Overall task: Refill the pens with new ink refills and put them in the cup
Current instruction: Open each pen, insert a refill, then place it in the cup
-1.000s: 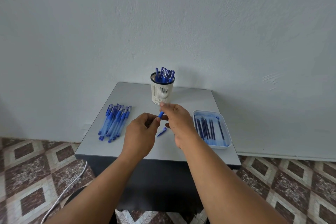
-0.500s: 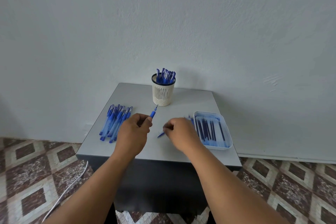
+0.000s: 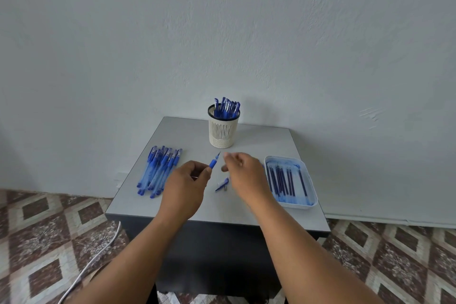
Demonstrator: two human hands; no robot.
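Observation:
My left hand [image 3: 185,187] grips a blue pen [image 3: 214,162] by its barrel, with the tip pointing up and to the right. My right hand [image 3: 243,173] hovers just right of the pen tip and is blurred by motion. Its thumb and forefinger are apart and I see nothing between them. A loose blue pen cap [image 3: 222,184] lies on the grey table [image 3: 266,138] between my hands. The white slotted cup [image 3: 223,131] at the back holds several blue pens. Several more pens [image 3: 159,170] lie in a row on the left. Dark ink refills [image 3: 283,180] lie in the white tray [image 3: 309,180] on the right.
The table is small and stands against a pale wall. Its front edge runs just under my forearms. A white cable [image 3: 98,252] trails over the patterned tile floor at the lower left.
My right hand dropped from the pen to the table beside the cap, then rose again to the pen tip. My left hand kept the pen and shifted slightly left.

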